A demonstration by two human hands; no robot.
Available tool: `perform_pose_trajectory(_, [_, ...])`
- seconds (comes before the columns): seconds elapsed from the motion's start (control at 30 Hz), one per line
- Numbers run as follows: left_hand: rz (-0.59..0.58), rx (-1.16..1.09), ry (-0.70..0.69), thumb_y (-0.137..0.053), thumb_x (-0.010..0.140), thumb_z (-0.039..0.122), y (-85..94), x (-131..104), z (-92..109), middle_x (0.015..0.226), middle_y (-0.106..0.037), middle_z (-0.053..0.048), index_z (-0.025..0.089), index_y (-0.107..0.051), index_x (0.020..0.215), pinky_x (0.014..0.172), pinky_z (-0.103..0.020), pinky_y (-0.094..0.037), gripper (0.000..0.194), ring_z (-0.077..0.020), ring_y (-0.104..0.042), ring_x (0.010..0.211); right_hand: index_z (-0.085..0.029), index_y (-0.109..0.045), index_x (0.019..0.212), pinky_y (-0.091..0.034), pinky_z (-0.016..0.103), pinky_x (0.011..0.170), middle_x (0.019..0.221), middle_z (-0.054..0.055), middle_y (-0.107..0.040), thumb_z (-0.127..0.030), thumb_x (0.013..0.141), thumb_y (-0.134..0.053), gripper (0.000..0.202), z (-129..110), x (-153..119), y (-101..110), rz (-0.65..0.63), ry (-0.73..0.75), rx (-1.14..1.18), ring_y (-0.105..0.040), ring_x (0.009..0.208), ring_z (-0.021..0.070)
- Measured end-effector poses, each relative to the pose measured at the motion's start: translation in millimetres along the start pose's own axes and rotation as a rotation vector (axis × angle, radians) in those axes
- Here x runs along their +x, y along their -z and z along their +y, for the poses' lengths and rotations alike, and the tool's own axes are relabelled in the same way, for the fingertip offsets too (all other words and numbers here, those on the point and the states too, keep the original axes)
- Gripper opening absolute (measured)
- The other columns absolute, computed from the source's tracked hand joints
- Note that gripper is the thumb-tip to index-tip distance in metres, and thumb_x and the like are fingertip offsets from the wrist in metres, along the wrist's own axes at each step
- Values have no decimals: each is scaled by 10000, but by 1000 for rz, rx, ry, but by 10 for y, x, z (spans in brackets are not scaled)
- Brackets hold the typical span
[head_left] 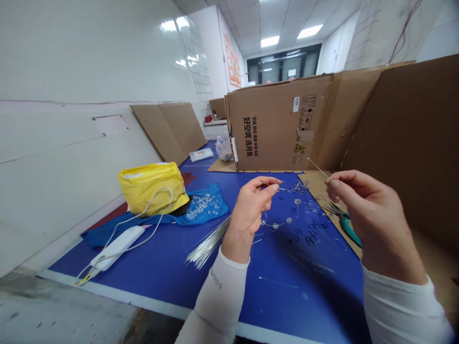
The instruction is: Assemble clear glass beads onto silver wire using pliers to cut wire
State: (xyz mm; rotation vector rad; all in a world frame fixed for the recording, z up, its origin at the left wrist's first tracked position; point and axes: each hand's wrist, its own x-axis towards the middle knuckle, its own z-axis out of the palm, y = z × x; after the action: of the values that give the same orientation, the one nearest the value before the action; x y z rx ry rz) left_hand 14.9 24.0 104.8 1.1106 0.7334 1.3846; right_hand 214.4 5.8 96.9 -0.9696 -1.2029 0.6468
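Between thumb and index finger, my left hand (251,210) pinches a curved beaded wire (275,226). Transparent round beads sit spaced along it, below and right of the fingers. My right hand (373,220), raised to the right, has its fingertips closed on a thin straight wire (316,166) that points up and left. The two hands are apart. Several small dark rings (311,234) lie on the blue table (287,301) between them. Left of my left wrist is a bundle of silvery wires (210,242). Pliers (350,231) with teal handles rest partly behind my right hand.
Loose transparent beads (203,206) lie on a blue cloth beside a yellow bag (152,188). A white power strip (118,246) with a looping cable is at the left. A large cardboard box (276,126) walls off the back and right. Loose wires lie near the front.
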Motion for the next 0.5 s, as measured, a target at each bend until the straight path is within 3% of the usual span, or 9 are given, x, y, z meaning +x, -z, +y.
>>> perform_pose_trajectory(0.17, [-19, 13, 0, -758, 759, 217, 30, 39, -39, 707, -599, 22, 149, -698, 808, 411, -195, -167, 104, -1, -291, 432, -241, -787, 833, -462, 219, 540, 768, 9, -700, -351, 762, -802, 131, -132, -65, -14, 109, -5, -78, -598, 674, 123])
perform_pose_trajectory(0.3, [-14, 90, -11, -771, 768, 268, 54, 56, -58, 676, -582, 38, 168, -702, 838, 400, -182, -189, 140, -5, -335, 424, -236, -795, 840, -480, 220, 543, 762, 14, -711, -339, 758, -802, 132, -179, -74, -27, 115, -9, -94, -611, 666, 126])
perform_pose_trajectory(0.5, [-32, 71, -33, -744, 793, 276, 61, 61, -66, 875, -711, 4, 177, -661, 855, 369, -180, -184, 144, 13, -324, 387, -226, -783, 848, -458, 237, 547, 771, 13, -710, -314, 782, -770, 111, -139, -60, -20, 78, 30, -158, -601, 665, 128])
